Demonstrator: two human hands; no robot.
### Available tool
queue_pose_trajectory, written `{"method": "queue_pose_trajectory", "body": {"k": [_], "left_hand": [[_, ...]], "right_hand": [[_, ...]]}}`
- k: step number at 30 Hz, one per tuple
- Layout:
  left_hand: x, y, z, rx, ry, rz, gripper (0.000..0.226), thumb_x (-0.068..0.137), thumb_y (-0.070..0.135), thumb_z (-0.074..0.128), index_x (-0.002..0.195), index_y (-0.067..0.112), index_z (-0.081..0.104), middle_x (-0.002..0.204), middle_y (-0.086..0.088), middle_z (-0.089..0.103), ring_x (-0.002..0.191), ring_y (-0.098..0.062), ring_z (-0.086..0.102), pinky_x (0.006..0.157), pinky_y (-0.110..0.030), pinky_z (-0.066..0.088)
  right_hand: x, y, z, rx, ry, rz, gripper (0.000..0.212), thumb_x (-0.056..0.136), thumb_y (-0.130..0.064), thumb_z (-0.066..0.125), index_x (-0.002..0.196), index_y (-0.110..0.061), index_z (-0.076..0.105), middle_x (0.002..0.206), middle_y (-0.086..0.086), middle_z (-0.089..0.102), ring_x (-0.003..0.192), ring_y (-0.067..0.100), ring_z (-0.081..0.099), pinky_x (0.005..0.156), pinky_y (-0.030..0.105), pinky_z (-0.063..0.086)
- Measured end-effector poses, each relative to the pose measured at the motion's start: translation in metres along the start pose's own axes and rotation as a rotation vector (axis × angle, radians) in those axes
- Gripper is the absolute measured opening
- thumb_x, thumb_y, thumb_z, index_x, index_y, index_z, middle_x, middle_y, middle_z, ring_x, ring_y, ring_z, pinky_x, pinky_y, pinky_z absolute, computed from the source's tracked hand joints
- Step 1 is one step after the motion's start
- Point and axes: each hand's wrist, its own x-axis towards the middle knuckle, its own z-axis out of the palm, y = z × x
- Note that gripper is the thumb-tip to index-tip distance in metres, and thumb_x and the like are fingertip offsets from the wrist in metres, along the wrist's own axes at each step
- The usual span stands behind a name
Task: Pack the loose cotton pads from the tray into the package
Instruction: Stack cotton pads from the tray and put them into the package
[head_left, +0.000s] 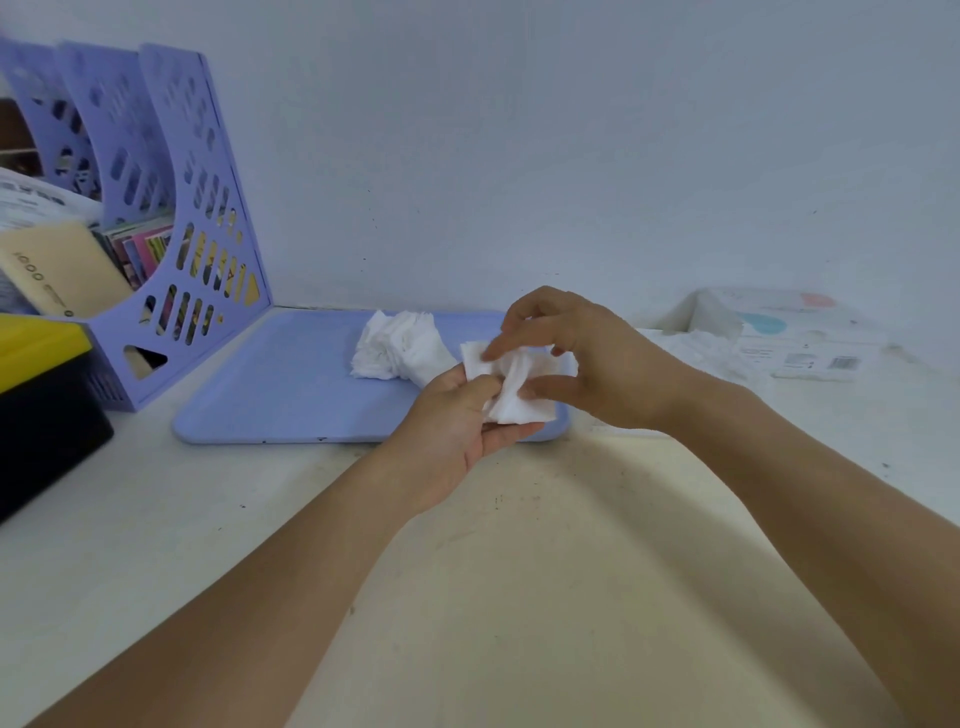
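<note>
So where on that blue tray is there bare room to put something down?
The tray's left half, between the file rack and the pad pile, is bare. Its right end is crowded by both hands holding pads.

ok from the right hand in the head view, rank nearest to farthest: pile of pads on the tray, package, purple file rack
From the right hand:
1. Pile of pads, just to its left on the tray.
2. Package, off to its right by the wall.
3. Purple file rack, far left, beyond the tray.
</note>
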Motion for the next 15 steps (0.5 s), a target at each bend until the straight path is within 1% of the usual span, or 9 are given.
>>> {"method": "queue_pose_trajectory", "body": {"k": [1, 3, 4, 5, 6, 9, 11, 13, 15], "left_hand": [[0.000, 0.000, -0.001, 0.021, -0.009, -0.005, 0.036, 0.102, -0.002, 0.040, 0.131, 0.006, 0.060, 0.126, -0.014, 0.070, 0.115, -0.027, 0.068, 0.090, -0.040, 0.060], [0.000, 0.001, -0.002, 0.048, -0.014, -0.024, 0.037, 0.100, -0.004, 0.040, 0.130, 0.005, 0.061, 0.126, -0.015, 0.070, 0.116, -0.029, 0.068, 0.092, -0.043, 0.059], [0.000, 0.001, -0.002, 0.050, -0.008, -0.035, 0.037, 0.099, -0.005, 0.040, 0.129, 0.004, 0.061, 0.125, -0.016, 0.070, 0.116, -0.029, 0.068, 0.092, -0.043, 0.060], [0.000, 0.002, -0.002, 0.046, 0.000, -0.043, 0.038, 0.099, -0.005, 0.040, 0.128, 0.004, 0.062, 0.124, -0.016, 0.070, 0.114, -0.029, 0.069, 0.090, -0.043, 0.060], [0.000, 0.002, -0.002, 0.043, 0.008, -0.047, 0.038, 0.098, -0.006, 0.039, 0.126, 0.005, 0.062, 0.123, -0.015, 0.071, 0.111, -0.028, 0.070, 0.086, -0.042, 0.061], [-0.001, 0.004, 0.000, 0.050, 0.026, -0.047, 0.039, 0.098, -0.006, 0.037, 0.122, 0.008, 0.064, 0.119, -0.012, 0.072, 0.103, -0.024, 0.072, 0.078, -0.038, 0.063], [-0.001, 0.004, 0.000, 0.081, 0.044, -0.043, 0.037, 0.100, -0.004, 0.039, 0.125, 0.009, 0.063, 0.121, -0.011, 0.072, 0.106, -0.023, 0.071, 0.077, -0.035, 0.063], [0.000, 0.003, -0.002, 0.111, 0.077, -0.027, 0.032, 0.103, 0.002, 0.043, 0.127, 0.010, 0.063, 0.123, -0.010, 0.071, 0.108, -0.023, 0.071, 0.078, -0.034, 0.062], [0.002, 0.004, -0.005, 0.095, 0.105, -0.014, 0.031, 0.104, 0.003, 0.044, 0.129, 0.009, 0.061, 0.124, -0.012, 0.071, 0.106, -0.025, 0.072, 0.079, -0.034, 0.062]], "right_hand": [[0.000, -0.001, 0.000, -0.032, -0.041, -0.001, 0.038, 0.088, -0.016, 0.073, 0.116, -0.040, 0.068, 0.119, -0.013, 0.051, 0.106, 0.006, 0.050, 0.085, 0.013, 0.037], [-0.001, -0.002, -0.001, -0.082, -0.090, 0.007, 0.032, 0.089, -0.016, 0.071, 0.112, -0.039, 0.068, 0.120, -0.013, 0.049, 0.110, 0.012, 0.049, 0.090, 0.024, 0.042], [-0.001, -0.003, -0.001, -0.102, -0.103, 0.014, 0.030, 0.088, -0.015, 0.071, 0.107, -0.038, 0.067, 0.119, -0.013, 0.049, 0.110, 0.013, 0.049, 0.090, 0.028, 0.043], [-0.001, -0.003, -0.002, -0.114, -0.106, 0.016, 0.027, 0.087, -0.016, 0.073, 0.101, -0.038, 0.065, 0.117, -0.013, 0.049, 0.108, 0.013, 0.049, 0.087, 0.029, 0.043], [0.000, -0.003, -0.002, -0.117, -0.099, 0.013, 0.028, 0.085, -0.017, 0.075, 0.098, -0.038, 0.062, 0.115, -0.012, 0.050, 0.106, 0.013, 0.050, 0.085, 0.026, 0.041], [-0.001, 0.003, -0.004, -0.075, -0.076, 0.033, 0.027, 0.081, -0.019, 0.082, 0.098, -0.031, 0.064, 0.114, -0.008, 0.056, 0.100, 0.008, 0.055, 0.078, 0.016, 0.044], [-0.002, 0.002, -0.006, -0.017, -0.060, 0.049, 0.022, 0.081, -0.019, 0.083, 0.098, -0.022, 0.069, 0.114, -0.007, 0.058, 0.099, 0.005, 0.058, 0.080, 0.018, 0.047], [-0.001, -0.004, -0.017, 0.060, -0.014, 0.059, 0.021, 0.081, -0.016, 0.083, 0.099, -0.017, 0.072, 0.112, -0.008, 0.064, 0.097, 0.006, 0.062, 0.082, 0.022, 0.051], [-0.001, -0.015, -0.033, 0.148, -0.026, 0.062, 0.015, 0.084, -0.009, 0.080, 0.096, -0.011, 0.072, 0.101, -0.005, 0.072, 0.089, 0.007, 0.067, 0.080, 0.025, 0.055]]}}
